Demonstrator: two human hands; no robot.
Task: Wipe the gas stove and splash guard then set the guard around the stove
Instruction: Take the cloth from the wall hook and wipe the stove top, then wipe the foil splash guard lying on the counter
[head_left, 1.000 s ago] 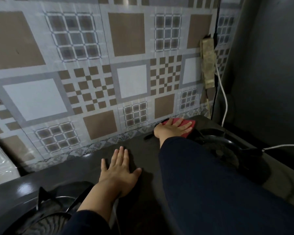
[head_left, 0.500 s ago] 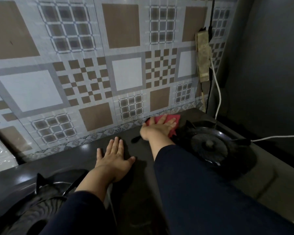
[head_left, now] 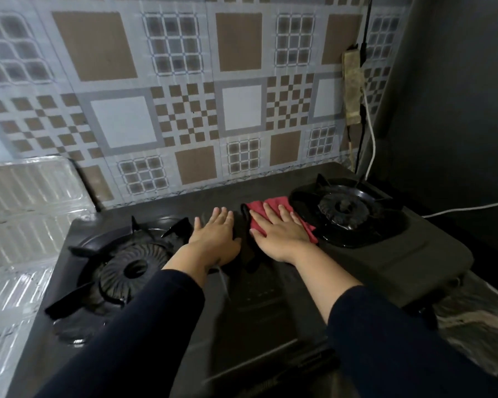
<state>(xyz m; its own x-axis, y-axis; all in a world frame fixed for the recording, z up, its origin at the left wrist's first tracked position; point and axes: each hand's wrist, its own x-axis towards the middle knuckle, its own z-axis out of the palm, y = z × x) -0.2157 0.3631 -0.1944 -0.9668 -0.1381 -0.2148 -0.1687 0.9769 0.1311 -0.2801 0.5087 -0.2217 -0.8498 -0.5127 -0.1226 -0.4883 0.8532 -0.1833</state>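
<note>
Right hand (head_left: 279, 235) flat, fingers straight, pressing the red cloth (head_left: 273, 209) onto the stove (head_left: 385, 254) between the burners. Left hand (head_left: 214, 239) lies flat beside it at nine o'clock. Foil guard (head_left: 26, 202) stands against the wall, nine o'clock of the stove.

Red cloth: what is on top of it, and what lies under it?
The right hand presses flat on the red cloth, fingers straight. Under the cloth is the black gas stove top, between its burners; that patch of surface is covered.

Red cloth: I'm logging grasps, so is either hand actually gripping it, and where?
Neither grips it. The right hand lies flat on the red cloth, pressing its near part onto the stove. The left hand rests flat on the stove, empty.
</note>
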